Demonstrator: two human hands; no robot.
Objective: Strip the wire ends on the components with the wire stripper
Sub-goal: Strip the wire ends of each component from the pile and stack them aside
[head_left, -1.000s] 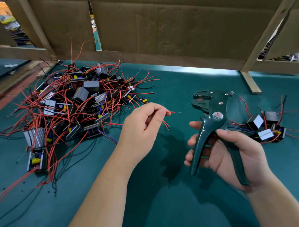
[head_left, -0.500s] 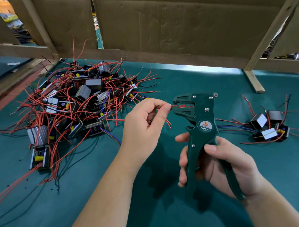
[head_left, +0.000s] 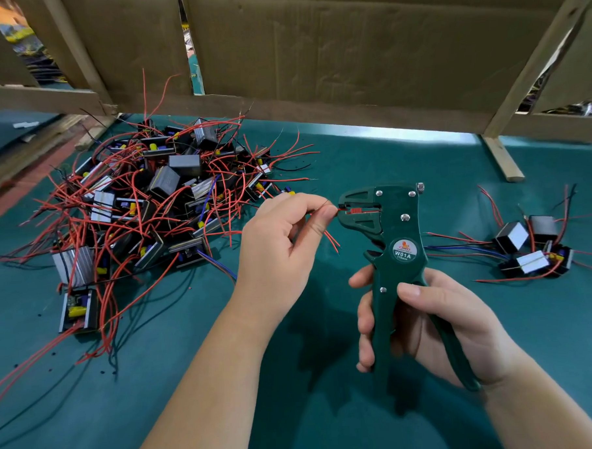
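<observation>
1. My left hand [head_left: 282, 245]: raised over the desk [head_left: 420, 157], fingers [head_left: 321, 218] curled, thumb and forefinger pinching a red wire [head_left: 332, 238] close to its end. The end reaches into the mouth of the wire stripper [head_left: 395, 233], and loose red tails hang below my fist.
2. My right hand [head_left: 434, 323]: fingers wrapped round both handles of the wire stripper. The tool is dark green with a round label reading W01A. It is held upright, with its head turned left toward my left hand. Whether its jaws bite the wire, I cannot tell.
3. Pile of components [head_left: 144, 210]: dark blocks tangled in red, blue and black leads, on the desk to the far left.
4. Small group of components [head_left: 533, 248]: a few blocks with leads, on the desk to the right, beyond the stripper.
5. Desk: green surface.
6. Cardboard wall [head_left: 348, 52]: at the back edge, braced by wooden battens [head_left: 502, 157]
</observation>
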